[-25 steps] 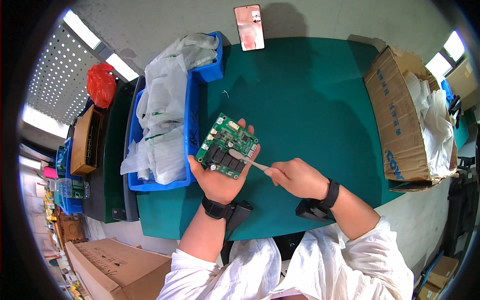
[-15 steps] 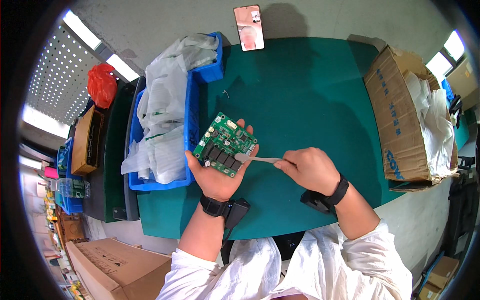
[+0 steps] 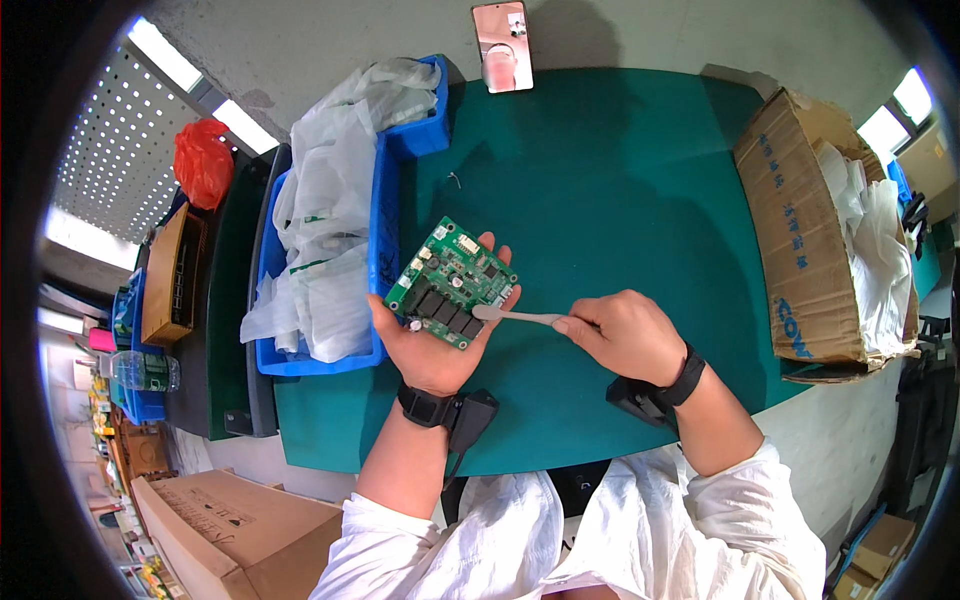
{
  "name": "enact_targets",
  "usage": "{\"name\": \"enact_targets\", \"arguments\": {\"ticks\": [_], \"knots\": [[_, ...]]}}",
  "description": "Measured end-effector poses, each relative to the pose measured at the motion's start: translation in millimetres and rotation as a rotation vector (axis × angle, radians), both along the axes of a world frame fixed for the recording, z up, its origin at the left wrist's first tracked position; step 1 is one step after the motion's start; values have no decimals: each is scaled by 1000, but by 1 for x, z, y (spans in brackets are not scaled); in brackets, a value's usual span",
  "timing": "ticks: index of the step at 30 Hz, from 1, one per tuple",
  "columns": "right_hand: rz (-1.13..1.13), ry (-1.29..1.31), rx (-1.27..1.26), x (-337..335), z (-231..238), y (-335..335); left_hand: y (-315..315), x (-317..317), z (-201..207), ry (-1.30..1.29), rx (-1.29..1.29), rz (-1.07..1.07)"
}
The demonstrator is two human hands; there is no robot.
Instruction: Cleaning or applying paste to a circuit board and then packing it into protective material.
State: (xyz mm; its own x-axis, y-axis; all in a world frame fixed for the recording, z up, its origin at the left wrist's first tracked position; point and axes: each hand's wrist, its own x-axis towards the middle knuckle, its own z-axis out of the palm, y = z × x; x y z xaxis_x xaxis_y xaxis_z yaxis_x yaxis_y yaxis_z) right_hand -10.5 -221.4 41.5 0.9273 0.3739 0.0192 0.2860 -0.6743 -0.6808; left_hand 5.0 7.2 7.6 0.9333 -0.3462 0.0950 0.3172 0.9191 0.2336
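A green circuit board (image 3: 437,270) with black block-shaped parts and white connectors rests tilted on my left hand (image 3: 432,358). The thumb lies along its left edge, and fingertips show past its upper right edge. My right hand (image 3: 628,335) pinches the handle of a pale toothbrush (image 3: 525,317) between thumb and forefinger. Its oval head is at the board's right edge, beside the black parts. Bristles are hidden, and I cannot tell whether the head touches the board. Both hands are above the green tabletop (image 3: 590,210).
Left of the board stands a blue bin (image 3: 381,240) full of white wrapped packets (image 3: 330,290), with a smaller blue bin (image 3: 425,135) behind. A cardboard box (image 3: 800,240) of white wrapping stands at right. A lit phone (image 3: 502,50) lies beyond the table's far edge.
The whole view has shifted slightly. Relative to the board, the toothbrush head has hardly moved; both hands keep their grip.
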Motion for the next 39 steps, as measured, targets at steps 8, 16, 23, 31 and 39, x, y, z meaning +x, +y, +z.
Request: {"name": "enact_targets", "arguments": {"ticks": [8,16,23,31,39], "knots": [[-228,-304,56,10,0,-10,0,1,3,45,91,43],[-122,-303,31,4,-20,7,-2,0,1,70,-33,-4],[-181,-289,161,7,-11,4,-3,0,-1,-13,80,-22],[-129,-295,138,4,-14,9,-5,-2,-1,-15,129,-31],[-127,-280,124,5,-18,9,-9,-5,0,-44,162,-75]]}}
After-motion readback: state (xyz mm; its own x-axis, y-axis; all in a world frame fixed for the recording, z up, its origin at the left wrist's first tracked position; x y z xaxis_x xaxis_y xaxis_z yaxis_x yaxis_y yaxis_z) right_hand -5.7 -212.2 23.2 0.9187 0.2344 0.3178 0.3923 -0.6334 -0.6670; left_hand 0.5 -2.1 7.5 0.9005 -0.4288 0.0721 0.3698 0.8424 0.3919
